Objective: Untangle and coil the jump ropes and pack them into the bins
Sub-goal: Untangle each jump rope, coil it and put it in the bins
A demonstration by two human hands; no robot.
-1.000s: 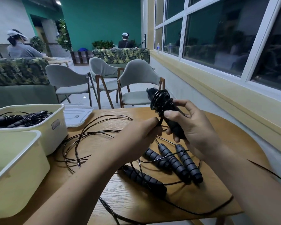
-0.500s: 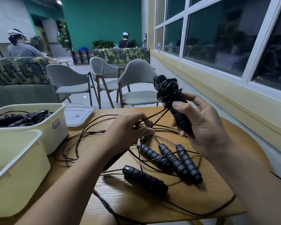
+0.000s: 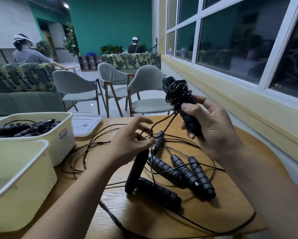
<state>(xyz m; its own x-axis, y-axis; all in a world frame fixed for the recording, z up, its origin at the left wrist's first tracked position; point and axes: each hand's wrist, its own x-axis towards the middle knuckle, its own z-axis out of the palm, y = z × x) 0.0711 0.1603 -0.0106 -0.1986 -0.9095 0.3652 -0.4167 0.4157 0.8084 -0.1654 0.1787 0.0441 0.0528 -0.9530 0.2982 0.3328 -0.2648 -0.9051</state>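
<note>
Right hand clamps firmly round a handle, cord coiled at its top, raised above the table. Left hand, fingers half curled, covers a second handle (actual grip unclear).

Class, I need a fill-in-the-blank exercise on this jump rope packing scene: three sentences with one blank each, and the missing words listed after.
1. The right hand grips a handle that has cord wound ___ its upper end.
2. The near bin and the far bin stand on the table to the person's ___.
3. Packed ropes show only inside the ___ bin.

Missing words: around; left; far
</note>
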